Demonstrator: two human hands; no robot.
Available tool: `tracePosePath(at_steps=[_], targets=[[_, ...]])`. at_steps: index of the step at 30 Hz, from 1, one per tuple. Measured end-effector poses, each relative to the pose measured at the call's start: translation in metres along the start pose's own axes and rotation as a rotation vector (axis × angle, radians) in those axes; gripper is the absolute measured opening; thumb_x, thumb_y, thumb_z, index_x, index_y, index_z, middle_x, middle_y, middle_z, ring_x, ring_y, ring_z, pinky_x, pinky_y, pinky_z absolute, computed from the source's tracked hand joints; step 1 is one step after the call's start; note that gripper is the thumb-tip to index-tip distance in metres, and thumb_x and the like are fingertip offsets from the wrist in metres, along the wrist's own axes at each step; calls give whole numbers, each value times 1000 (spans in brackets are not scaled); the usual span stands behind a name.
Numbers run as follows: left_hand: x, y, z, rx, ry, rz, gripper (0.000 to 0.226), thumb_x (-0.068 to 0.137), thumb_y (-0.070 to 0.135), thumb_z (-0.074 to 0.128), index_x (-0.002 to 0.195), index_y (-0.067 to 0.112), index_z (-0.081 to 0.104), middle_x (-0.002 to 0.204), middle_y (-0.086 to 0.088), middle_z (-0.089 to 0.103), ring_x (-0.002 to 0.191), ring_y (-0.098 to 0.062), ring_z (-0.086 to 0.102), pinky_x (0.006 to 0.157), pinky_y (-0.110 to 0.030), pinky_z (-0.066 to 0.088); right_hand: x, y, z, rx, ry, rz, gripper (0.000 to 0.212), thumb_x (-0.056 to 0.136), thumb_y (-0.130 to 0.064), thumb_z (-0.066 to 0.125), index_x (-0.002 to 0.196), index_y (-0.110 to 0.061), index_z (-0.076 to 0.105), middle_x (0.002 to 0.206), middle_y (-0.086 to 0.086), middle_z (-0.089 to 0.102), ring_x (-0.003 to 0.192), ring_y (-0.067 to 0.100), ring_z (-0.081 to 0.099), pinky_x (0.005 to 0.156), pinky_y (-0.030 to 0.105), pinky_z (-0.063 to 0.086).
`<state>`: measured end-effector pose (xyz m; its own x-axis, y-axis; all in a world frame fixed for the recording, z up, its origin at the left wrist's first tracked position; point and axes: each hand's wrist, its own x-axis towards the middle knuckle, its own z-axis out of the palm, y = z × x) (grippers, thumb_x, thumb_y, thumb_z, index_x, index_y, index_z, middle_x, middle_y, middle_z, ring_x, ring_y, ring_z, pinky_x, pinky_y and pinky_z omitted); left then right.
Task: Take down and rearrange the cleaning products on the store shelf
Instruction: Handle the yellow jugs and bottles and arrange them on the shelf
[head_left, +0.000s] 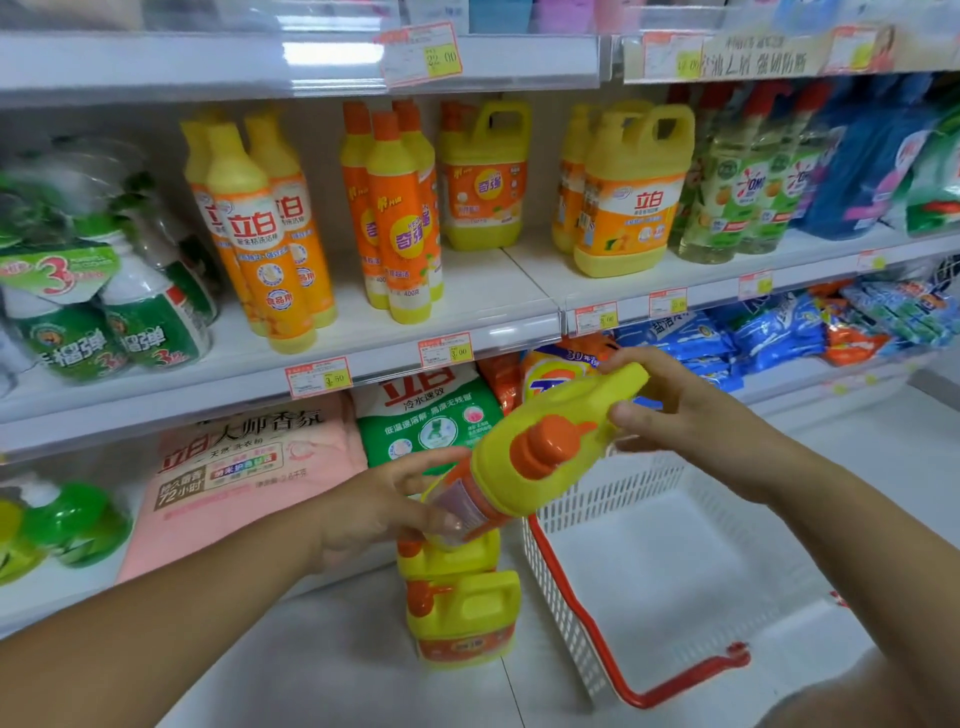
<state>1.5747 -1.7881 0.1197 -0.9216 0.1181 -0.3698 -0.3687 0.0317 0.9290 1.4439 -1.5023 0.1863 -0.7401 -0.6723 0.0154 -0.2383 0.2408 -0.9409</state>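
Right hand (670, 410) grips the handle end of a yellow plastic detergent jug with an orange cap (540, 441); left hand (374, 499) curls round its labelled base.

Head view: jug lies on its side in mid-air, near the lower shelf, above two like jugs (462, 613) on the near floor. White mesh plastic basket (628, 483) sits right of them. One matching jug (483, 176) stands on the white middle shelf (493, 291).

Judgement: take-down nearly done; rearranging not yet begun.

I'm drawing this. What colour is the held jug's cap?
The cap is orange, clearest in the head view.
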Motion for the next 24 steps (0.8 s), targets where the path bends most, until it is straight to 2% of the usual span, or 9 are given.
tracePosePath(at_steps=[2, 4, 6, 9, 12, 15, 18, 22, 24], targets=[[0, 0, 11, 25, -13, -12, 74, 68, 17, 88, 132, 33, 56, 127, 7, 67, 117, -15, 63, 96, -38, 53, 0, -1, 8, -178, 133, -10, 51, 61, -69, 63, 101, -38, 60, 101, -5, 66, 92, 19, 67, 79, 38, 59], [-1, -5, 22, 52, -6, -44, 61, 74, 18, 83, 129, 31, 57, 120, 10, 70, 110, -10, 67, 90, -33, 56, -1, 2, 15, -157, 172, 35, 51, 59, -68, 64, 96, -33, 63, 99, 0, 68, 85, 20, 70, 72, 39, 62], [-2, -17, 28, 91, 42, -74, 60, 70, 25, 87, 123, 33, 60, 116, 12, 71, 107, -11, 68, 96, -39, 54, -4, 7, 25, -112, 156, 75, 52, 58, -65, 68, 97, -30, 66, 99, 2, 70, 83, 21, 71, 69, 40, 62], [-6, -45, 37, 135, 200, -23, 62, 58, 26, 94, 113, 35, 67, 110, 12, 73, 105, -11, 68, 94, -42, 55, -10, 21, 48, -117, 138, 106, 48, 55, -60, 73, 92, -30, 69, 94, 0, 71, 79, 21, 71, 68, 41, 62], [-14, -69, 42, 184, 308, 46, 74, 53, 22, 95, 120, 29, 64, 107, 14, 74, 103, -6, 68, 84, -23, 55, -20, 38, 75, -266, 96, 81, 38, 52, -71, 68, 75, -42, 64, 73, -19, 65, 66, 4, 64, 66, 30, 53], [-27, -76, 43, 256, 367, 107, 76, 48, 32, 99, 116, 31, 64, 103, 22, 72, 96, 4, 67, 75, -9, 50, -27, 40, 89, -327, 94, 42, 31, 57, -72, 63, 73, -46, 56, 65, -25, 60, 63, -3, 57, 63, 16, 41], [-44, -81, 46, 305, 391, 151, 67, 58, 21, 95, 112, 39, 61, 102, 31, 69, 95, 10, 65, 75, -7, 48, -37, 39, 97, -353, 42, 31, 32, 59, -72, 61, 75, -44, 58, 72, -32, 61, 71, -6, 60, 61, 11, 41], [-56, -109, 44, 285, 306, 116, 59, 60, 15, 92, 106, 41, 65, 100, 29, 71, 93, 5, 68, 73, -9, 50, -54, 58, 114, -369, -34, 56, 40, 60, -75, 59, 79, -40, 59, 72, -18, 64, 72, 1, 62, 63, 19, 47], [-56, -130, 43, 309, 276, 78, 64, 59, 16, 94, 103, 54, 66, 103, 31, 69, 96, 7, 66, 78, -10, 49, -57, 75, 125, -384, -86, 119, 39, 61, -73, 60, 80, -39, 57, 67, -15, 61, 66, 0, 59, 62, 20, 45]])
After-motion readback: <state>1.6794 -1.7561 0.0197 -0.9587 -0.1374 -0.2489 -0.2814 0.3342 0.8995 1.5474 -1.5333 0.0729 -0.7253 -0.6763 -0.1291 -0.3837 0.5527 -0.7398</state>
